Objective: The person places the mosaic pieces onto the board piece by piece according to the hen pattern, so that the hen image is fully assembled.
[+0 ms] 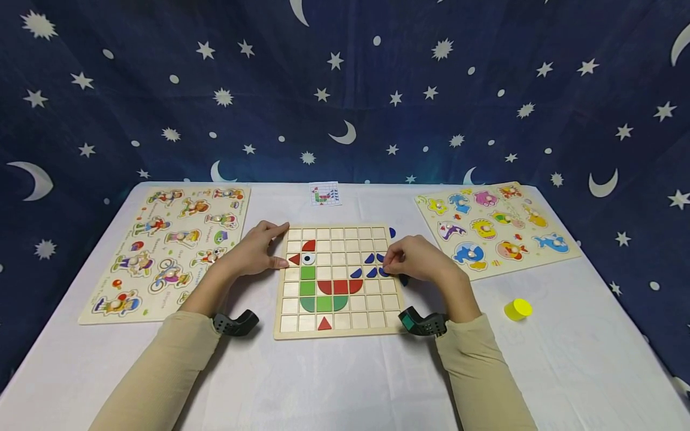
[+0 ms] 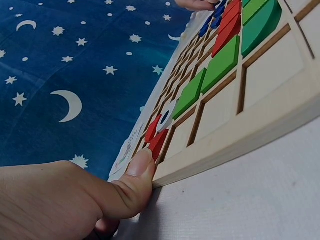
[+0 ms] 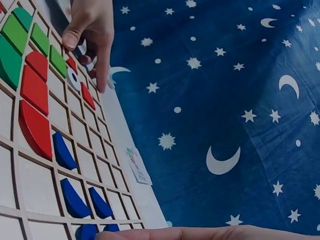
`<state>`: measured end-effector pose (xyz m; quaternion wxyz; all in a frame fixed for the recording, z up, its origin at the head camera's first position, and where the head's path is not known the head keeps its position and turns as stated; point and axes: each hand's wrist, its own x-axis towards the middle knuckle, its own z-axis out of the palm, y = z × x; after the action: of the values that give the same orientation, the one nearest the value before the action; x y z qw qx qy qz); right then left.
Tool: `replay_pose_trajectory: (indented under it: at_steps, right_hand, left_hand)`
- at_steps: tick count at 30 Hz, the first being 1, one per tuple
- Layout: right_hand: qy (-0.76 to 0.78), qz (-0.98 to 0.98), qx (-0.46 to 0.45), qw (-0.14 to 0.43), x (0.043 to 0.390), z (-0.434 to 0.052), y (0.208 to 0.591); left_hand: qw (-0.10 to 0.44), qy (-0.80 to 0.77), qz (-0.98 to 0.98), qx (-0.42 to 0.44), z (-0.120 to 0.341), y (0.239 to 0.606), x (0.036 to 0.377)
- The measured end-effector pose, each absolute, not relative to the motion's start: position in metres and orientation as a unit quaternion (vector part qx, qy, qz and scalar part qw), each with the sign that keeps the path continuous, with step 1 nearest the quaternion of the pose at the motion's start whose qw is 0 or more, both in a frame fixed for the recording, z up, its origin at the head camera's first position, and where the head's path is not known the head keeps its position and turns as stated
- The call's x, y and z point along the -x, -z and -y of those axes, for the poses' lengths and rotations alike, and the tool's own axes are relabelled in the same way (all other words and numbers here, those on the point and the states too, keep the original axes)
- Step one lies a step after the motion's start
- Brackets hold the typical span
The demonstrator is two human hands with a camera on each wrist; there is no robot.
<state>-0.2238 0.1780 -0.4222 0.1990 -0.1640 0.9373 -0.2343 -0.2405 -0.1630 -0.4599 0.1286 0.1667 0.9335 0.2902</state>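
A wooden grid board point(image 1: 343, 333) lies in the middle of the table, holding red, green and blue shaped pieces and a white eye piece point(image 1: 308, 258). My left hand point(image 1: 252, 250) rests along its left edge, thumb and forefinger spread and touching the rim. At the board's right side, my right hand point(image 1: 423, 258) has its fingers curled and pinches a blue half-round piece point(image 3: 86, 232) over a grid cell. Several other blue half-round pieces point(image 3: 73, 199) sit in nearby cells. One more blue piece point(image 1: 392, 233) lies just off the board's upper right edge.
A small pattern card point(image 1: 326, 194) lies behind the board. Knobbed picture puzzles stand to the left point(image 1: 205, 203) and right point(image 1: 517, 239). A yellow cylinder point(image 1: 518, 309) is at the right. A starry curtain point(image 1: 345, 90) hangs behind the table.
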Motion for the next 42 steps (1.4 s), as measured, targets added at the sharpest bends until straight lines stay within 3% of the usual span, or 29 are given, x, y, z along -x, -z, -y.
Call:
replay_pose_trajectory:
  at_steps: [23,32,42]
  right_hand:
    - [0.247,-0.935,0.14,0.213,0.227,-0.199,0.418]
    - [0.249,-0.917,0.136,0.281,0.23,-0.214,0.42]
    - [0.246,-0.916,0.138,0.285,0.229,-0.213,0.422]
  left_hand:
    - [0.129,-0.289,-0.933,-0.173,0.164,0.461,0.242]
    - [0.127,-0.288,-0.934,-0.17,0.164,0.462,0.242]
    - [0.121,-0.287,-0.934,-0.176,0.165,0.464,0.242]
